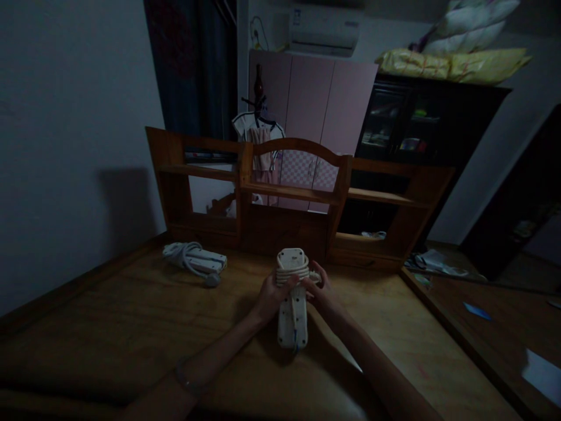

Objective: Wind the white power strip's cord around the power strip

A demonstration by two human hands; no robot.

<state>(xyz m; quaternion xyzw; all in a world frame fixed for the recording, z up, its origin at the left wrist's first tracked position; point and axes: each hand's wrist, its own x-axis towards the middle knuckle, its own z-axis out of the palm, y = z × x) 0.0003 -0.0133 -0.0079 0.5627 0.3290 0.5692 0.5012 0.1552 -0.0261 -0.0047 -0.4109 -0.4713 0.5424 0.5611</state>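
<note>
A white power strip [293, 325] is held over the wooden desk, with its screw-dotted underside facing me. Its pale cord [289, 276] is wound several times around the upper half. My left hand [272, 297] grips the strip from the left side, thumb across the coils. On the right, my right hand [322, 292] closes its fingers at the cord's plug [314, 277] beside the coils. Part of the plug is hidden by the fingers. At the far left of the desk lies a second power strip [205, 257], wrapped in its own grey cord.
The wooden desk [175, 327] has a shelf hutch [289, 190] along its back edge. A wall stands close at the left. Past the desk's right edge, a lower brown surface [491, 292] bears papers and a blue card [477, 310].
</note>
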